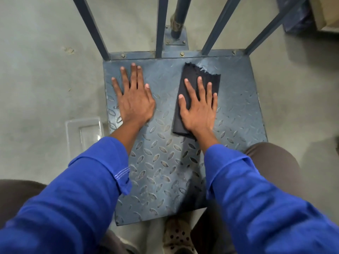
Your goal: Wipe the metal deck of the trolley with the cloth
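Note:
The trolley's metal deck (161, 162) is a blue-grey tread plate with raised oval bumps, filling the middle of the view. A dark folded cloth (192, 76) lies on the far right part of the deck. My right hand (200, 109) presses flat on the cloth with fingers spread, covering its near half. My left hand (134, 99) lies flat and bare on the far left part of the deck, fingers apart, holding nothing. Both arms wear blue sleeves.
Blue metal bars (161, 26) of the trolley's frame rise from the deck's far edge. A clear plastic tray (84, 132) sits on the concrete floor left of the deck. My knees flank the deck, and a spotted shoe (176, 237) shows at its near edge.

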Demonstrator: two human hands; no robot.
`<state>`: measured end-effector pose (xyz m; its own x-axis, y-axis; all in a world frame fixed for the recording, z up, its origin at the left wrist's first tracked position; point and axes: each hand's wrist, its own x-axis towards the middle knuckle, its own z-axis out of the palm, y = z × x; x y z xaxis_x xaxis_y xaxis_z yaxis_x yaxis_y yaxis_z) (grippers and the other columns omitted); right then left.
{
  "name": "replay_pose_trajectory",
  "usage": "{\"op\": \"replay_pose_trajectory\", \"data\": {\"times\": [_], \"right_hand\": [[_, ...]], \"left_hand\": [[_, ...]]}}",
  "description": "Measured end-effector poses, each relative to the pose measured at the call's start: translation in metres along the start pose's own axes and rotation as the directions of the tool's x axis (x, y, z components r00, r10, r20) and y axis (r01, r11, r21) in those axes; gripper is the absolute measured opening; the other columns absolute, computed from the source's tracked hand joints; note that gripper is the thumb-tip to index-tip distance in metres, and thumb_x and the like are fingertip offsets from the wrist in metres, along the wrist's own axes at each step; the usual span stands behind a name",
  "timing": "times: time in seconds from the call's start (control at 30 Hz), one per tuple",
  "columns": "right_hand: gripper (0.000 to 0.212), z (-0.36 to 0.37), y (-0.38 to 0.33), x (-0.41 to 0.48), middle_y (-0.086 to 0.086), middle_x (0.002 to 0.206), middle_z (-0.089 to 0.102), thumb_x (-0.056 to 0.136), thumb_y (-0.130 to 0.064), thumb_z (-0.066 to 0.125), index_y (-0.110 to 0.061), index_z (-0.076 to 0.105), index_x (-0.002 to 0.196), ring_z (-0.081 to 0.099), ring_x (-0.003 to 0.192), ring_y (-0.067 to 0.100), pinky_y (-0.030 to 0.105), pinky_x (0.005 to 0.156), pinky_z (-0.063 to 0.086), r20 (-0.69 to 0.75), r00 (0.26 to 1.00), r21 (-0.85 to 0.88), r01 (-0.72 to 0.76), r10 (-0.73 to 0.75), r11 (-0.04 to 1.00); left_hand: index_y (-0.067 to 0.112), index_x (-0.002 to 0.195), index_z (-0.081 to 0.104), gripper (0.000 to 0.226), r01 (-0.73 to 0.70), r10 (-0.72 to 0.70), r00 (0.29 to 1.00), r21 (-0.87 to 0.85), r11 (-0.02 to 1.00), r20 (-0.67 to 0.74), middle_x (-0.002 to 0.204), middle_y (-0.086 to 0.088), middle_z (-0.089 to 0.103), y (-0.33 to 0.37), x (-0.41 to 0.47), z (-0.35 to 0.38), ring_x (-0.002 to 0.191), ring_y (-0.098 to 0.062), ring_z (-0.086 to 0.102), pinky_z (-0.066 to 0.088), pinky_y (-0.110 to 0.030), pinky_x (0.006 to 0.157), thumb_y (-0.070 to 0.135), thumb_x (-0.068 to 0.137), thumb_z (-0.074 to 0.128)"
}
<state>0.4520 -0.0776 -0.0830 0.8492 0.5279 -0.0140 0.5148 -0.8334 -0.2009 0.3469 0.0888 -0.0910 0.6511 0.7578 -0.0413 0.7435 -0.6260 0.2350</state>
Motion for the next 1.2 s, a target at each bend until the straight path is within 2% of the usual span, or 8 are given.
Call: {"op": "replay_pose_trajectory", "data": {"times": [0.23,0.37,0.53,0.7,0.9,1.07,1.13,1.2], "right_hand": [[0.062,0.003,-0.005,0.024,-0.009,0.176,0.010,0.102,-0.066,0.024,-0.052,0.017,0.163,0.003,0.163,0.024,0.052,0.131,0.006,-0.037,0.997,-0.001,-0.062,0.061,0.998],[0.063,0.002,-0.001,0.035,-0.007,0.176,0.009,0.102,-0.066,0.022,-0.051,0.016,0.163,0.002,0.163,0.025,0.053,0.130,0.005,-0.019,1.000,0.003,-0.008,0.008,1.000],[0.062,0.002,0.001,0.042,-0.009,0.176,0.009,0.102,-0.066,0.023,-0.052,0.017,0.162,0.001,0.163,0.024,0.052,0.131,0.003,-0.023,1.000,0.017,0.015,-0.015,1.000],[0.062,0.005,0.003,0.042,-0.009,0.176,0.010,0.102,-0.067,0.023,-0.053,0.019,0.162,0.002,0.163,0.024,0.050,0.131,0.000,-0.046,0.999,0.037,0.027,-0.025,0.999],[0.064,0.008,-0.009,-0.004,-0.005,0.176,0.007,0.103,-0.066,0.019,-0.048,0.016,0.164,-0.002,0.163,0.025,0.052,0.131,0.000,-0.057,0.982,0.096,-0.177,0.182,0.980],[0.061,0.017,-0.026,-0.067,-0.010,0.175,0.012,0.104,-0.067,0.024,-0.051,0.020,0.163,0.004,0.163,0.021,0.048,0.132,0.005,-0.069,0.993,0.026,0.096,-0.094,0.995],[0.062,0.011,-0.008,-0.052,-0.012,0.175,0.011,0.102,-0.069,0.023,-0.054,0.018,0.162,0.003,0.163,0.019,0.047,0.132,0.003,-0.057,0.997,0.025,0.058,-0.056,0.998],[0.063,0.003,0.013,-0.024,-0.012,0.175,0.008,0.101,-0.072,0.021,-0.055,0.016,0.161,0.000,0.163,0.019,0.048,0.132,0.001,-0.054,0.997,0.024,-0.061,0.062,0.998]], "left_hand": [[0.015,0.172,0.003,0.066,-0.011,0.011,1.000,0.022,1.000,0.008,0.180,-0.002,-0.001,0.000,0.001,0.001,0.166,-0.033,-0.006,-0.003,-0.063,0.131,0.042,0.112,0.011],[0.010,0.171,-0.002,0.070,-0.040,0.037,0.998,0.054,0.998,0.047,0.180,-0.008,-0.005,0.003,0.002,-0.001,0.165,-0.037,-0.009,-0.005,-0.065,0.130,0.045,0.111,0.011],[0.014,0.171,-0.004,0.072,-0.275,0.257,0.956,0.130,0.953,0.140,0.177,-0.018,-0.013,-0.008,0.022,-0.005,0.164,-0.038,-0.015,-0.007,-0.068,0.128,0.051,0.111,0.010],[0.013,0.171,-0.005,0.072,-0.311,0.300,0.947,0.091,0.946,0.115,0.178,-0.014,-0.015,-0.012,0.016,-0.002,0.164,-0.033,-0.017,-0.010,-0.062,0.130,0.052,0.112,0.009],[0.007,0.171,0.000,0.076,-0.431,0.429,0.901,0.027,0.902,0.071,0.179,-0.013,-0.006,-0.033,-0.039,-0.003,0.166,-0.027,-0.011,-0.007,-0.050,0.134,0.051,0.109,0.006],[0.009,0.171,0.009,0.072,-0.452,0.452,0.892,0.008,0.892,0.023,0.180,-0.010,0.003,-0.041,-0.057,-0.002,0.167,-0.024,-0.004,-0.005,-0.046,0.135,0.045,0.109,0.013],[0.011,0.172,0.008,0.071,-0.448,0.448,0.894,0.003,0.894,0.017,0.180,-0.007,0.002,-0.042,-0.060,-0.002,0.167,-0.022,-0.005,-0.005,-0.046,0.135,0.044,0.109,0.013],[0.013,0.172,0.007,0.069,-0.442,0.442,0.897,-0.009,0.897,0.015,0.180,-0.007,0.001,-0.042,-0.063,-0.004,0.166,-0.021,-0.006,-0.005,-0.046,0.135,0.044,0.110,0.013]]}}
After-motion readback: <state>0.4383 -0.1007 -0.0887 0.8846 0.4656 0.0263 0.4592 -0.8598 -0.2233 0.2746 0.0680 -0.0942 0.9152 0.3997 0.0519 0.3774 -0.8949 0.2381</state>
